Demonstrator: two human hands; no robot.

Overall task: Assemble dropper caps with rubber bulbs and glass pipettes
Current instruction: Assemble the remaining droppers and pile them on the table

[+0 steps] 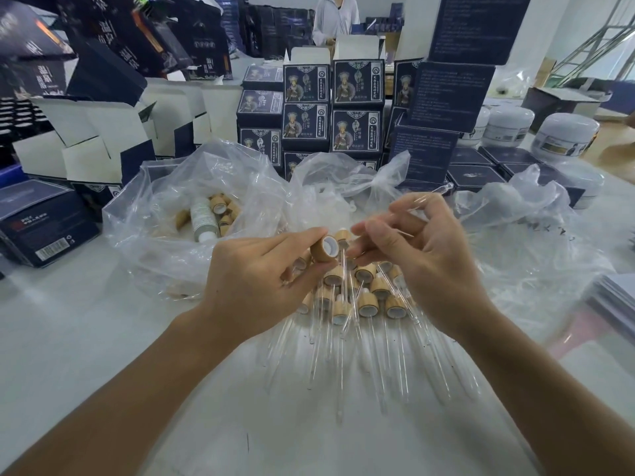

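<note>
My left hand pinches a bamboo dropper cap between thumb and forefinger, its white-lined opening facing my right hand. My right hand holds a clear glass pipette in curled fingers, the tube slanting up and to the right past the hand. The two hands are close together above a pile of assembled droppers, bamboo caps with glass tubes pointing toward me on the white table.
A clear plastic bag at the left holds loose bamboo caps and a white bottle. More crumpled bags lie behind and right. Stacked dark blue boxes, white jars and a person stand at the back.
</note>
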